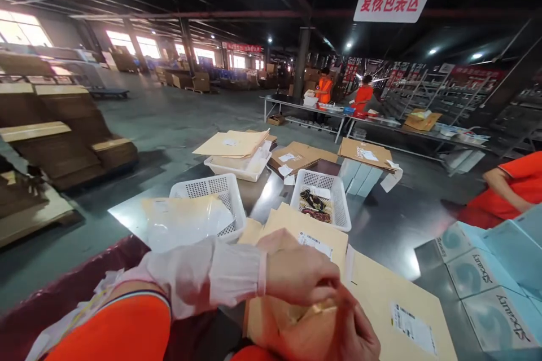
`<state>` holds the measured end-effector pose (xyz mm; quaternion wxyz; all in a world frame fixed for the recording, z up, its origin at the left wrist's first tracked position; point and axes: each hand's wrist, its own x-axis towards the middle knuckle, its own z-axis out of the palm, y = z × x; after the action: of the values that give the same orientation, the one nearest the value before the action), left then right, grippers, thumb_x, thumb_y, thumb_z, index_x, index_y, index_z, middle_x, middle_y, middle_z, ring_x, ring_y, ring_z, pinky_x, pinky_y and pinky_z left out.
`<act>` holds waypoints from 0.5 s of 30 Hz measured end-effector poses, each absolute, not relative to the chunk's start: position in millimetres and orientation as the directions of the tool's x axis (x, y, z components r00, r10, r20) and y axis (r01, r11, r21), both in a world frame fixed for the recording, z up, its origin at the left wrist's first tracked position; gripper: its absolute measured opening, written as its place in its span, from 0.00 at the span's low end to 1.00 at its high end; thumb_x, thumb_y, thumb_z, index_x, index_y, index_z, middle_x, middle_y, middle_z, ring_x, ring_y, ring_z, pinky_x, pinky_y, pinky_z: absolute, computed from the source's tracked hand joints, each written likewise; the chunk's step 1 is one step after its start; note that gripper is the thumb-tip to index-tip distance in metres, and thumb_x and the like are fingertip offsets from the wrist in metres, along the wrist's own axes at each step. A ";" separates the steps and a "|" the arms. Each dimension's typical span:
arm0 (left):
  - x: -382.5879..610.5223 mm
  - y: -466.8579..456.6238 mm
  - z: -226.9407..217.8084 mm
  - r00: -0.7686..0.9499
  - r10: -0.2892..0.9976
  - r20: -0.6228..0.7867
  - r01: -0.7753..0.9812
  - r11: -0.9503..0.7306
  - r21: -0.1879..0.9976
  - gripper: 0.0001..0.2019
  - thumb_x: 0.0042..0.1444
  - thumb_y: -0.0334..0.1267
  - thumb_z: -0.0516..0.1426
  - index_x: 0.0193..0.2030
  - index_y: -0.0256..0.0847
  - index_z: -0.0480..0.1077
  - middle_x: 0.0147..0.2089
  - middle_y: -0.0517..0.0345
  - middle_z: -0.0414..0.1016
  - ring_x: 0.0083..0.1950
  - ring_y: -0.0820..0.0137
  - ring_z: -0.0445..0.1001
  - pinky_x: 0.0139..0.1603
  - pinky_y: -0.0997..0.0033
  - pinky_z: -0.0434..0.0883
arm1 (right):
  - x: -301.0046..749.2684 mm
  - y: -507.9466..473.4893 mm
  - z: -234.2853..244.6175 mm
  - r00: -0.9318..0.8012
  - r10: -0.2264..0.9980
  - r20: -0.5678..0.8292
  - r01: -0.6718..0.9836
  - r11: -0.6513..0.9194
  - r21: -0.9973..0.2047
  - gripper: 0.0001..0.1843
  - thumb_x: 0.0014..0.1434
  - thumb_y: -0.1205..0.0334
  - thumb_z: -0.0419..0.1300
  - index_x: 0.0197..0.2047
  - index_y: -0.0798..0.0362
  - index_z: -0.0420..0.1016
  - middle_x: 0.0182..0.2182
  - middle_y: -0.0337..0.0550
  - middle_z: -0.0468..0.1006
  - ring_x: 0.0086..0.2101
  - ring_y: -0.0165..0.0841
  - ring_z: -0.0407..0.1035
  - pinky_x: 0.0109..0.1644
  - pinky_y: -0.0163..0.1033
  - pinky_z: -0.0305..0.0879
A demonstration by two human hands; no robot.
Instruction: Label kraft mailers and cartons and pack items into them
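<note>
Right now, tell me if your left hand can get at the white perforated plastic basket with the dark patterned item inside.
Probably yes. The white perforated plastic basket sits ahead of the left hand, with only flat brown paper envelopes lying between. It is busy with a small golden item, though.

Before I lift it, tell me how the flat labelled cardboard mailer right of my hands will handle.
Probably light: the cardboard mailer looks like a thin, flat-folded sheet. Likely fairly stiff, though it may sag if lifted by one corner. Lying flat on the glossy table, it would probably slide when pushed, not tip.
</note>
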<state>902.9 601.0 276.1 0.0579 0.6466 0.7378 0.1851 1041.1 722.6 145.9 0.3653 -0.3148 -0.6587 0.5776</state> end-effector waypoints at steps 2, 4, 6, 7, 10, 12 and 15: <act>907.2 607.7 259.3 -0.160 0.959 0.233 0.904 0.047 0.425 0.14 0.55 0.46 0.61 0.43 0.40 0.72 0.42 0.54 0.76 0.41 0.69 0.74 0.40 0.73 0.71 | 1040.6 721.0 141.5 -0.624 0.746 0.233 -0.091 0.227 -0.970 0.21 0.50 0.42 0.66 0.36 0.51 0.83 0.40 0.48 0.82 0.43 0.46 0.75 0.45 0.43 0.75; 910.6 613.3 241.8 -0.203 0.939 0.279 0.890 0.058 0.453 0.19 0.50 0.48 0.64 0.42 0.37 0.71 0.43 0.49 0.75 0.43 0.65 0.73 0.42 0.71 0.72 | 1039.8 717.8 139.7 -0.724 0.629 0.285 -0.167 0.242 -0.956 0.17 0.52 0.44 0.65 0.37 0.47 0.83 0.42 0.47 0.82 0.44 0.46 0.75 0.45 0.43 0.75; 912.3 615.3 228.7 -0.242 0.922 0.303 0.872 0.069 0.485 0.16 0.50 0.46 0.65 0.40 0.37 0.72 0.41 0.49 0.76 0.43 0.64 0.73 0.44 0.68 0.72 | 1039.0 715.3 140.7 -0.768 0.582 0.267 -0.187 0.194 -0.963 0.14 0.54 0.46 0.63 0.37 0.45 0.83 0.42 0.46 0.81 0.44 0.45 0.75 0.44 0.42 0.75; 912.6 614.7 224.6 -0.264 0.911 0.318 0.855 0.068 0.513 0.14 0.52 0.43 0.64 0.41 0.38 0.72 0.41 0.50 0.77 0.44 0.64 0.74 0.47 0.68 0.72 | 1038.4 714.6 141.5 -0.769 0.589 0.247 -0.187 0.162 -0.969 0.14 0.55 0.46 0.63 0.37 0.45 0.83 0.42 0.46 0.81 0.44 0.44 0.74 0.45 0.42 0.75; 911.5 608.5 218.8 -0.331 0.862 0.383 0.812 0.054 0.581 0.10 0.58 0.37 0.58 0.46 0.38 0.71 0.42 0.52 0.78 0.45 0.67 0.74 0.51 0.69 0.71 | 1035.5 714.1 140.5 -0.759 0.621 0.197 -0.170 0.104 -0.980 0.16 0.53 0.45 0.64 0.37 0.46 0.83 0.42 0.47 0.80 0.45 0.45 0.74 0.49 0.44 0.74; 910.3 604.4 215.6 -0.336 0.840 0.427 0.819 0.037 0.573 0.08 0.60 0.35 0.55 0.43 0.38 0.73 0.43 0.52 0.77 0.46 0.67 0.74 0.51 0.69 0.71 | 1032.7 713.5 135.4 -0.736 0.657 0.165 -0.153 0.076 -0.985 0.17 0.50 0.44 0.66 0.35 0.47 0.83 0.42 0.47 0.81 0.46 0.46 0.73 0.52 0.46 0.73; 911.4 603.7 206.4 -0.335 0.822 0.460 0.830 0.026 0.557 0.07 0.60 0.34 0.54 0.37 0.40 0.74 0.43 0.52 0.76 0.46 0.67 0.73 0.51 0.68 0.70 | 1028.7 712.3 124.7 -0.713 0.693 0.107 -0.150 -0.003 -0.989 0.19 0.47 0.42 0.67 0.36 0.46 0.83 0.42 0.45 0.81 0.47 0.45 0.73 0.54 0.45 0.70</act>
<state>911.4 603.7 206.4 -0.0049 0.5768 0.7162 0.3928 1028.7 712.3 124.7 0.3124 -0.2142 -0.6333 0.6749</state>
